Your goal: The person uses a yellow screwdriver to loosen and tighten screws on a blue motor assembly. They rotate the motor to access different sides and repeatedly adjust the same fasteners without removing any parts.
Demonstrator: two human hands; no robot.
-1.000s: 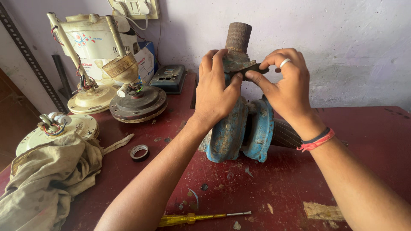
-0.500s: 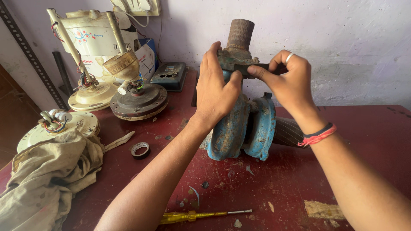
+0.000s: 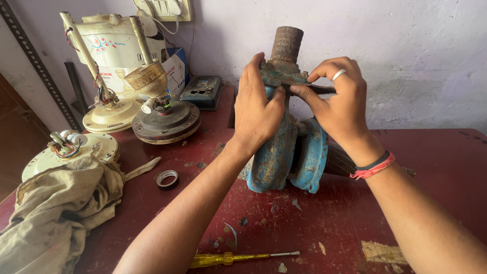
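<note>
A worn blue water pump stands on the red table, with a rusty threaded pipe stub rising from its top flange. My left hand wraps the left side of that flange, thumb pressed against its front. My right hand, wearing a ring and red and black wristbands, pinches a thin dark metal piece at the right side of the flange. What kind of piece it is, I cannot tell. The fingers of both hands almost meet at the flange.
A yellow-handled screwdriver lies near the front edge. A tape roll, a dirty cloth and opened fan motors fill the left side. A dark box sits by the wall, and paint chips lie around the pump.
Both hands stay on the pump's top flange. The fingers have shifted slightly, with my right fingertips now closer to my left thumb.
</note>
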